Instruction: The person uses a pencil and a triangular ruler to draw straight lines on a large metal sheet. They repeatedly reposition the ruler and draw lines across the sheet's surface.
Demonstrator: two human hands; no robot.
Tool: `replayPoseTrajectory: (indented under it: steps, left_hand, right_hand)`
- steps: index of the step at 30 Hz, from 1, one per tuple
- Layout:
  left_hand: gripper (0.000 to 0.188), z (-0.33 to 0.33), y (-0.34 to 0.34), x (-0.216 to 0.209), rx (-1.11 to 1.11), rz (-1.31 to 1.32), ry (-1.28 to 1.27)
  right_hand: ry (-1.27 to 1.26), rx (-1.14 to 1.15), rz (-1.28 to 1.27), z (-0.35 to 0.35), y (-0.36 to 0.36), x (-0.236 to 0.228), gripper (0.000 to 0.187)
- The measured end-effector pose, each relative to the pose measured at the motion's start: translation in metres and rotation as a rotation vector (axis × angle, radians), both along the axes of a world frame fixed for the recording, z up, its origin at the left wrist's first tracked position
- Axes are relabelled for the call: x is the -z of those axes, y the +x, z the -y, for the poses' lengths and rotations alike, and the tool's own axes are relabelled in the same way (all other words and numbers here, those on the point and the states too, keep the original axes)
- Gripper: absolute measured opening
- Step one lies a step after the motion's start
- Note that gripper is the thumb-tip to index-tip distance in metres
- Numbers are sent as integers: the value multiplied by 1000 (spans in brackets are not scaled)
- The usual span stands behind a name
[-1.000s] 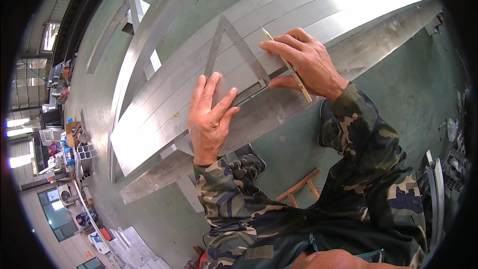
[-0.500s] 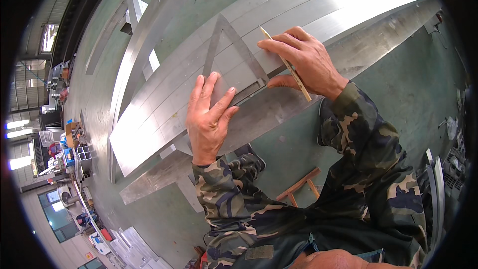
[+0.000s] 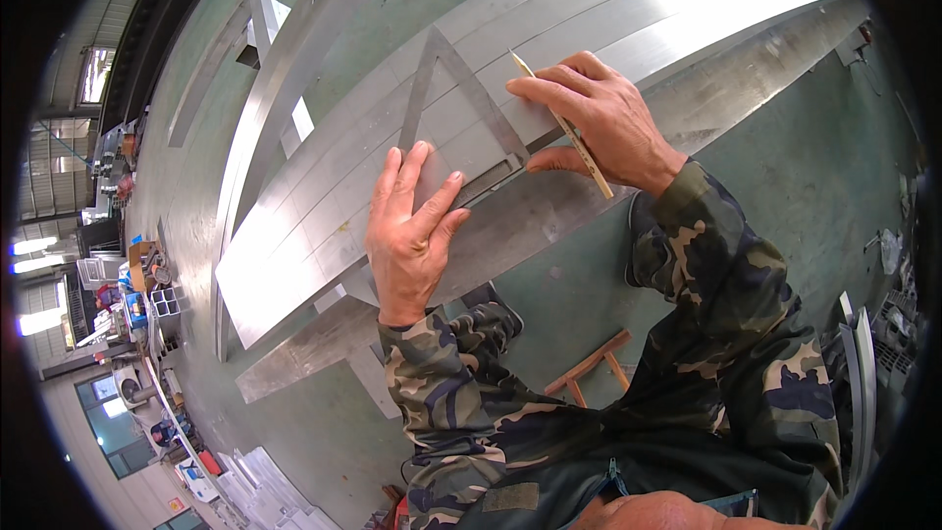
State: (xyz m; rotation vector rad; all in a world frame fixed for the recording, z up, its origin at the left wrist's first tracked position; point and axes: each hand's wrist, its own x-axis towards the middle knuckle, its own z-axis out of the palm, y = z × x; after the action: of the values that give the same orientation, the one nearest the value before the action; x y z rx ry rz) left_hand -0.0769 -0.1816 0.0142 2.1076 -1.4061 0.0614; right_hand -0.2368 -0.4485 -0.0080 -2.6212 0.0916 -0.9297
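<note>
Barely anything has moved since a second ago: both hands, the pencil and the metal triangle have shifted very slightly up and to the left in view, and so has part of the surroundings. Viewed from above, a row of long, flat, silver metal bars [image 3: 589, 0] lies side by side, running diagonally from lower left to upper right. On them, near the middle of the view, rests an open triangular set square of grey metal [image 3: 480, 100], apex pointing away from the person, its thicker base along the near edge of the bars. The left hand [image 3: 405, 245] has its fingers spread, fingertips at the lower left corner of the set square. The right hand [image 3: 618, 123] holds a slim yellow wooden pencil [image 3: 590, 166] slantwise, tip toward the upper left; its thumb and forefinger are wide apart, the thumb just beside the set square's lower right corner. Whether that thumb touches it cannot be told. Both sleeves are camouflage-patterned. A dull grey metal beam [image 3: 746, 88] runs along the near side, above a green floor [image 3: 324, 461]. Near the person's feet is a brown wooden frame [image 3: 592, 369].
</note>
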Motion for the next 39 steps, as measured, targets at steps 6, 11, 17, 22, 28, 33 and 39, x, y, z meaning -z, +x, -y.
replayPoseTrajectory:
  steps: [6,11,17,22,28,33,39]
  left_hand:
    - [48,0,0,-2,1,-15,-4]
    - [48,0,-1,-3,4,-7,-3]
    - [46,2,-1,-1,-3,-20,-19]
    - [45,-3,0,-4,-22,-3,-27]
    - [45,-3,3,-5,-13,4,-48]
    - [43,-2,4,-1,-1,18,-71]
    - [57,2,3,-4,2,31,-89]
  right_hand:
    - [-3,7,-6,-1,0,-1,91]
    - [-14,7,13,-1,0,-2,92]
    - [-17,6,-9,1,-2,-6,92]
    - [317,-102,-35,7,0,-22,72]
    - [638,-43,51,2,42,-56,31]
    - [626,90,44,13,95,-52,27]
    - [704,153,7,25,121,-42,27]
